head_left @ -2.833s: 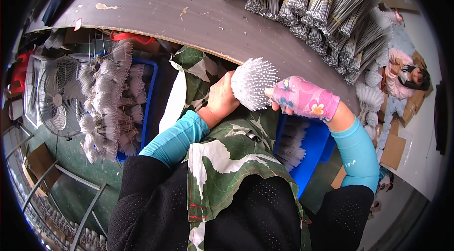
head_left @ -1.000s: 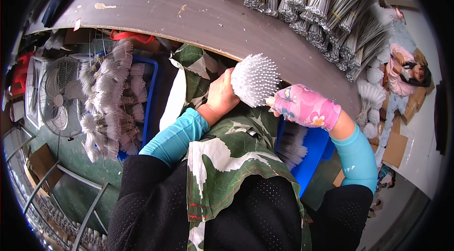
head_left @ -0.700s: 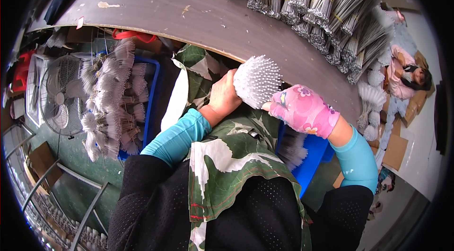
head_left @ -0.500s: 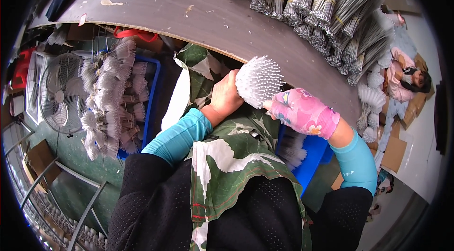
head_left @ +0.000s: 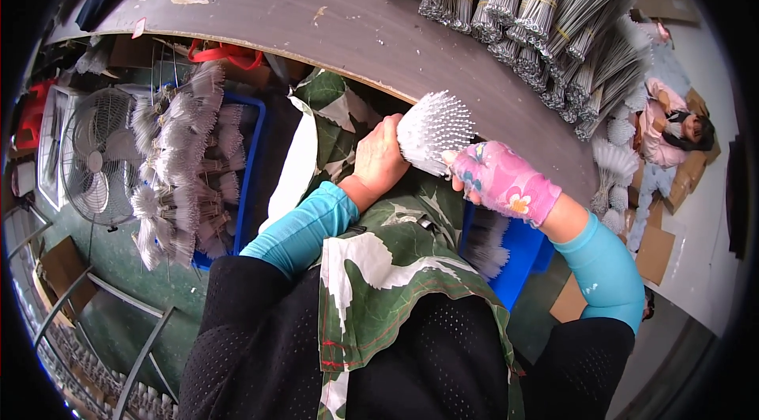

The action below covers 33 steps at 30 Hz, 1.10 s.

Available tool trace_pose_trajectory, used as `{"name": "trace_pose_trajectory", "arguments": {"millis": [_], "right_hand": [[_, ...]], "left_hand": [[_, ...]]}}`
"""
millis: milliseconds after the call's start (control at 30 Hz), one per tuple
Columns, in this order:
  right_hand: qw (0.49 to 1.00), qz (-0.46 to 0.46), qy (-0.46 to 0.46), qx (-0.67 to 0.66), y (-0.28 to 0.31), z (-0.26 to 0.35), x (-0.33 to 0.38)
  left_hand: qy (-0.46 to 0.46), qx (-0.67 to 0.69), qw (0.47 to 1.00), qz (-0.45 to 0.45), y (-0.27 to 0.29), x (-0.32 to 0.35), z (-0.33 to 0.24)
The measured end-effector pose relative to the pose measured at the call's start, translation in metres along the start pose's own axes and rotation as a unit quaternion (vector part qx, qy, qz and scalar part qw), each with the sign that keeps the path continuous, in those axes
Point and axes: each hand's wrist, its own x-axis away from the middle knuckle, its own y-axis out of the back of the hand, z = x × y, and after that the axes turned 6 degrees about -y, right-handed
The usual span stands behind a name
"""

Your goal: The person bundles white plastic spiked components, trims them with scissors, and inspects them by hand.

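Observation:
A bundle of thin wire brushes with white bristles [head_left: 435, 131] stands out from my left hand [head_left: 381, 157], bristle tips pointing right. My bare left fingers are wrapped round its lower part, and the wire ends are hidden behind the hand and apron. My right hand [head_left: 498, 179], in a pink flowered fingerless glove, is at the lower right edge of the bristle tips. Its fingers are curled in, with thumb and forefinger close to the tips; whether something small is between them is hidden. The bundle is just in front of the table's edge.
Many wire bundles with yellow bands [head_left: 522, 9] lie on the grey-brown table [head_left: 277, 5]. A blue crate [head_left: 254, 159] with white brushes and a fan [head_left: 96, 163] are at left. Another blue bin [head_left: 518, 258] sits below my right arm. A person in pink [head_left: 668, 123] is at far right.
My right hand has shifted slightly up along the bristle tips, its lower fingers now showing, and the right elbow has swung a little outward. My left hand keeps its hold on the bundle.

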Motion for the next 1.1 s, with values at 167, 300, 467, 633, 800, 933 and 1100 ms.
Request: {"name": "trace_pose_trajectory", "arguments": {"millis": [167,300,467,633,800,933,1100], "right_hand": [[0.998,0.039,-0.008,-0.041,0.003,-0.001,-0.003],[0.992,0.086,-0.057,-0.078,0.011,0.006,0.006],[0.998,0.009,0.045,0.044,0.020,0.018,0.015],[0.988,0.004,0.072,0.139,0.031,0.026,-0.002],[0.983,0.042,0.080,0.161,0.040,0.035,-0.016],[0.971,0.086,0.101,0.200,0.044,0.044,-0.020],[0.972,0.063,0.095,0.206,0.036,0.050,-0.021]], "left_hand": [[0.019,0.008,1.000,0.019,0.003,-0.001,-0.002],[0.029,0.016,0.999,0.027,0.004,-0.002,-0.003],[0.044,0.030,0.998,0.037,0.005,-0.002,-0.003],[0.048,0.034,0.997,0.042,0.005,-0.002,-0.003],[0.034,0.028,0.998,0.046,0.006,-0.002,-0.003],[0.023,0.023,0.998,0.044,0.006,-0.002,-0.002],[0.010,0.020,0.999,0.037,0.006,-0.002,-0.001]]}}
